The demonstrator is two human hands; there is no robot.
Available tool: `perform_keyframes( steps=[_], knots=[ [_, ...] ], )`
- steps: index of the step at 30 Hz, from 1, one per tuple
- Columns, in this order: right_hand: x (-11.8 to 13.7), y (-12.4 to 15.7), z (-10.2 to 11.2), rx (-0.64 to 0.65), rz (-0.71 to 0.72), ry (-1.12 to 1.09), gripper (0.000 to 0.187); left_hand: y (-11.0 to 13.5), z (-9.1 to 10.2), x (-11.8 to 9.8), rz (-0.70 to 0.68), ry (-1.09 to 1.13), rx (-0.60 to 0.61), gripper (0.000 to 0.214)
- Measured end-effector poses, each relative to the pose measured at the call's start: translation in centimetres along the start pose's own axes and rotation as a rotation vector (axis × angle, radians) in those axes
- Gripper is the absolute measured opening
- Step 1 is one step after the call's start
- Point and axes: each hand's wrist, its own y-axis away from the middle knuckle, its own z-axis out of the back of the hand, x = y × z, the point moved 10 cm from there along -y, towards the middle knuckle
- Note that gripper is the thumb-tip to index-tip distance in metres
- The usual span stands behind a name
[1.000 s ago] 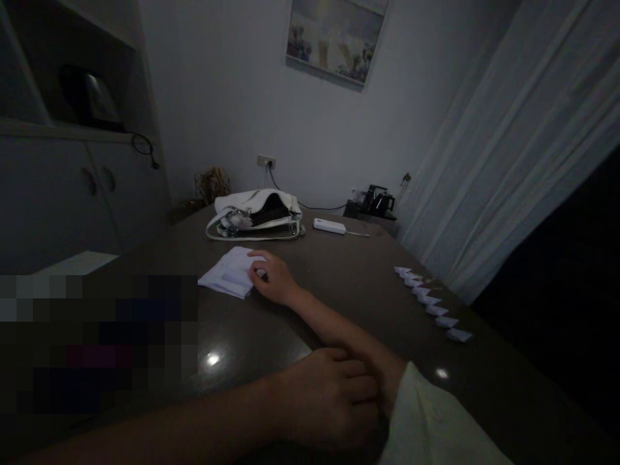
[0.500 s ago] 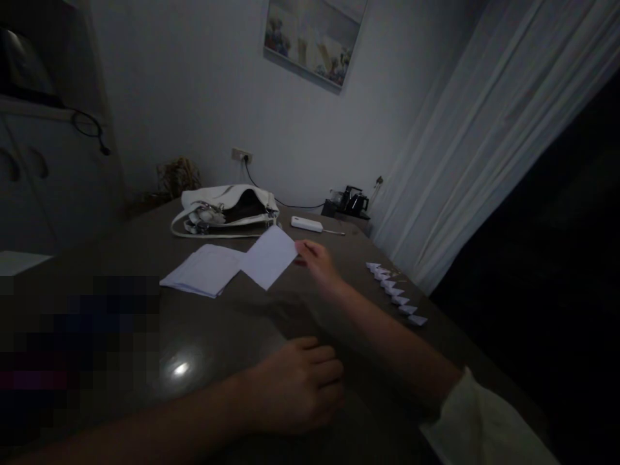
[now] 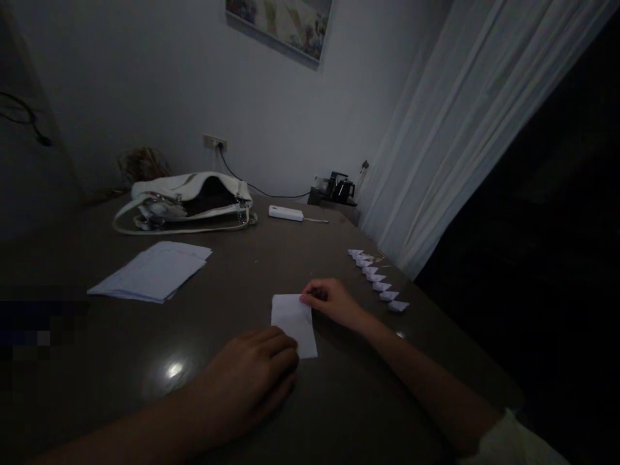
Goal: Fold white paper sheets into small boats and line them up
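Found pinched between thumb and fingertips of the right hand, at its far right corner: a white sheet, set on the dark table between both hands; observed at the sheet's near left side: the left hand, knuckles up, fingers bent and overlapping the paper in view; impossible to determine, with fingertips hidden, whether gripping or merely resting; noted beyond the left hand, to its left and well apart: a stack of papers, edges uneven; recorded farther beyond, behind that stack: a white handbag, mouth gaping; located past the right hand, slightly left: a white device with cord; listed right of the right hand, apart from it: a slanting row of folded paper pieces.
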Motion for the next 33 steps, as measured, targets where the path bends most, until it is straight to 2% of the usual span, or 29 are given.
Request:
perform_keyframes(
  steps=[3, 5, 6, 8, 11, 15, 21, 26, 29, 31, 33],
  knots=[
    [1.3, 0.8, 0.4, -0.048, 0.042, 0.019, 0.017, 0.1, -0.3, 0.3, 0.029, 0.019, 0.025, 0.021],
    [3.5, 1.5, 1.0, -0.067, 0.172, 0.091, 0.012, 0.2, -0.3, 0.3, 0.035, 0.028, 0.01, 0.022],
    [4.9, 1.9, 1.0, -0.049, 0.275, 0.136, 0.008, 0.2, -0.3, 0.3, 0.034, 0.028, 0.005, 0.022],
    [7.2, 2.8, 0.2, 0.067, 0.436, 0.24, 0.009, 0.1, -0.4, 0.3, 0.029, 0.014, 0.003, 0.022],
    [8.8, 3.8, -0.6, 0.188, 0.519, 0.312, 0.015, 0.0, -0.5, 0.0, 0.014, -0.046, 0.008, 0.021],
    [9.2, 4.5, -1.6, 0.28, 0.521, 0.312, 0.015, 0.1, -0.3, -1.2, -0.067, -0.155, -0.011, 0.024],
    [7.8, 4.5, -2.7, 0.356, 0.431, 0.298, 0.008, 0.7, 0.8, -2.5, -0.113, -0.204, -0.07, 0.037],
    [7.0, 4.3, -2.8, 0.373, 0.362, 0.286, 0.007, 0.6, 1.8, -2.4, -0.085, -0.239, -0.102, 0.026],
    [6.9, 4.3, -3.0, 0.386, 0.358, 0.297, 0.007, 0.7, 1.8, -0.4, 0.062, -0.258, -0.127, 0.013],
    [7.1, 4.3, -3.0, 0.382, 0.368, 0.279, 0.01, 0.9, 1.4, 1.5, 0.209, -0.222, -0.115, 0.029],
    [7.2, 4.2, -2.9, 0.371, 0.372, 0.253, 0.015, 1.1, 0.7, 2.7, 0.289, -0.172, -0.072, 0.046]
  ],
)
